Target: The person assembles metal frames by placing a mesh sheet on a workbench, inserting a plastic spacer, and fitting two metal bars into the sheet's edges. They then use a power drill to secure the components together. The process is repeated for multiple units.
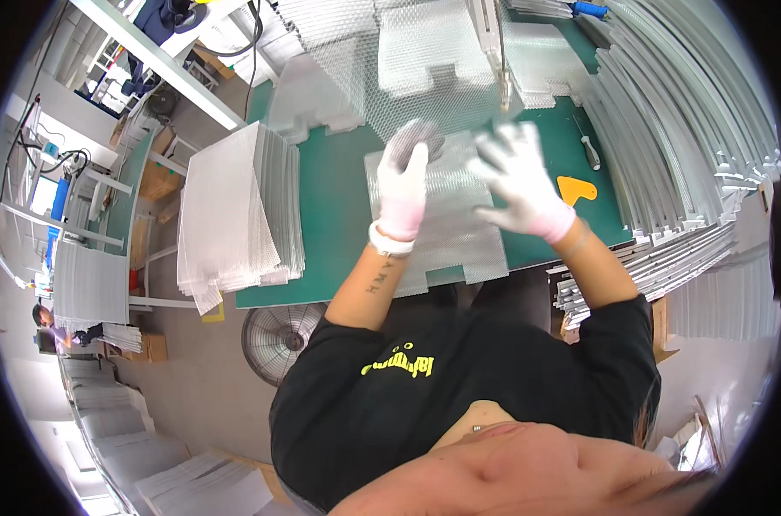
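Note:
My left hand (401, 187), in a white glove with a pink cuff, is closed around a dark grey rounded piece (423, 143). Its exact kind cannot be made out. The gloved right hand (521, 179) has its fingers spread, blurred by motion, with nothing seen in it. Beyond my left hand, a see-through sheet with a fine mesh pattern (347, 64) stands tilted, its near edge close to my fingers. Under both hands a notched translucent sheet (450, 219) lies on the green table (343, 193).
Stacked translucent sheets (227, 211) stand left; many long sheets (657, 129) line the right. A yellow scraper (577, 190) and a screwdriver (588, 146) lie right of my right hand. A metal post (504, 52) rises beyond. A fan (283, 340) stands below the table's left edge.

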Motion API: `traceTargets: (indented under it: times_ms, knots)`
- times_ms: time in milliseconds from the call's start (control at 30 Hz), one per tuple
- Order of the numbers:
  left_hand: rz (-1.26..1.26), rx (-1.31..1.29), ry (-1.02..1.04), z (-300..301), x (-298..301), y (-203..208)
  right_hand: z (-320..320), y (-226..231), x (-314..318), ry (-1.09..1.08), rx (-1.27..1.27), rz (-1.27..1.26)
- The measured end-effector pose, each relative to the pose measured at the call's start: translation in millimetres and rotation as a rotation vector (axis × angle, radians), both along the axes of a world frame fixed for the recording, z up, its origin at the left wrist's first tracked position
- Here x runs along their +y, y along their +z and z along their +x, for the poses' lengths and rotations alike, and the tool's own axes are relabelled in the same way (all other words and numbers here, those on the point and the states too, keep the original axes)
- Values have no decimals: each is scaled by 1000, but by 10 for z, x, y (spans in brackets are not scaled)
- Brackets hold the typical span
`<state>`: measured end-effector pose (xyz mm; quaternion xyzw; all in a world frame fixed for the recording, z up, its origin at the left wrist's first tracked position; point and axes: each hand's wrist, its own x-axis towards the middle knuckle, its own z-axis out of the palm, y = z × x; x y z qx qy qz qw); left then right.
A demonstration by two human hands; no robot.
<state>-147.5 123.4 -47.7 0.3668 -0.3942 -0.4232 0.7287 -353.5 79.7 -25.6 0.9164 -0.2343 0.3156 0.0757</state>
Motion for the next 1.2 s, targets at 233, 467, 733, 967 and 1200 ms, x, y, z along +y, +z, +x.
traceTargets:
  times_ms: [233, 467, 733, 967, 1200]
  knots:
    - [135, -653, 284, 456, 1013, -569, -243, -480, 598, -185, -393, 596]
    - [521, -1209, 263, 487, 1335, -736, -127, -928, 897, -307, -286, 698]
    - [635, -1321, 242, 514, 1180, -970, -42, -1161, 768, -425, -122, 775]
    - [715, -1416, 226, 535, 1199, -1052, -64, -1271, 808, -441, -24, 733]
    - [609, -1437, 196, 604, 1137, -1193, -152, -1414, 783, -378, -86, 695]
